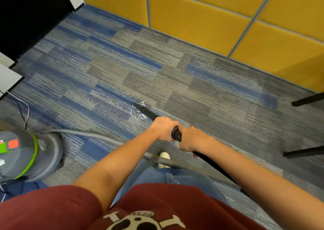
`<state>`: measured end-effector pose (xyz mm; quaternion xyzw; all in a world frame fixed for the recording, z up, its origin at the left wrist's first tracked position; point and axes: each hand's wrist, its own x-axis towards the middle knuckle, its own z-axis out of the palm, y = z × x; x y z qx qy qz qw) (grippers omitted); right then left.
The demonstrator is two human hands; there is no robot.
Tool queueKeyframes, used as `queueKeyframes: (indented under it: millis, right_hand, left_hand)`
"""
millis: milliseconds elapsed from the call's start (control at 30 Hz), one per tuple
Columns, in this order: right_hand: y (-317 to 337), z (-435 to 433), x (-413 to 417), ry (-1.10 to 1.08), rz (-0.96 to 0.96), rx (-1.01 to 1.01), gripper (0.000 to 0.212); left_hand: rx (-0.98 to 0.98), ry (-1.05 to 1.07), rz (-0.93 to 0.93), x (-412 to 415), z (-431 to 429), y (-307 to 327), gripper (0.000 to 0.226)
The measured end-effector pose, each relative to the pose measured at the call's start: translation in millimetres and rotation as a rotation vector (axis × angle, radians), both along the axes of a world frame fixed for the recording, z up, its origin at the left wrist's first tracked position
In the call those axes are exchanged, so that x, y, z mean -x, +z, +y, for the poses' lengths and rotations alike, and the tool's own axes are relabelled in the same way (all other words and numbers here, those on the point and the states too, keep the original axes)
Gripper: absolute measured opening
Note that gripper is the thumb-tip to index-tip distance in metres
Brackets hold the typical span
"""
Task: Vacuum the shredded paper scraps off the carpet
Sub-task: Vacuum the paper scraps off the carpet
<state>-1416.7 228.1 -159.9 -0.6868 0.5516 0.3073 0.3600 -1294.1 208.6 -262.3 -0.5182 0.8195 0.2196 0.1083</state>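
Maroon skull-print T-shirt (140, 212) in the foreground, you grip the black vacuum wand (149, 114) with both hands: left hand (164, 128) wrapped round the tube ahead of its collar, right hand (191, 138) clenched round it just behind. Its tip sits among the shredded paper scraps (141, 117) on the blue-grey carpet (175, 72). Featherlight, they should lift easily; the rigid wand likely steers best held two-handed.

Grey carpet (192, 82) with blue striped patches spreads under the left hand (164, 128) and right hand (191, 138). Beyond both hands runs a wall of yellow padded panels (192, 16), split by thin grey strips (148, 5). Far left of the left hand stands a dark panel (26, 10) beside white boards (8, 77). Well right of the right hand, two black legs (308, 99) rest on the carpet.
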Motion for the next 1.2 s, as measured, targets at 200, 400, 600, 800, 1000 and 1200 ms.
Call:
queueKeyframes:
  millis: [200,400,600,800,1000,1200]
  right_hand:
    - [5,4,-6,0.054,0.005,-0.030,0.058]
    - [6,-2,-24,-0.038,-0.035,-0.112,0.074]
    - [9,6,-52,-0.004,0.010,-0.099,0.068]
    - [-6,26,-74,0.090,0.013,0.007,0.071]
    - [-4,45,-69,0.131,0.031,-0.006,0.065]
    - [14,47,-43,0.185,0.040,-0.078,0.056]
  left_hand:
    - [-0.041,0.123,0.148,-6,14,-4,0.036]
    - [-0.049,0.237,0.319,-20,24,-5,0.044]
    - [-0.025,0.313,0.403,-39,39,-7,0.051]
    - [-0.023,0.373,0.332,-55,59,-19,0.058]
    - [-0.018,0.318,0.208,-52,71,-18,0.046]
    - [-0.023,0.246,0.148,-31,75,-7,0.041]
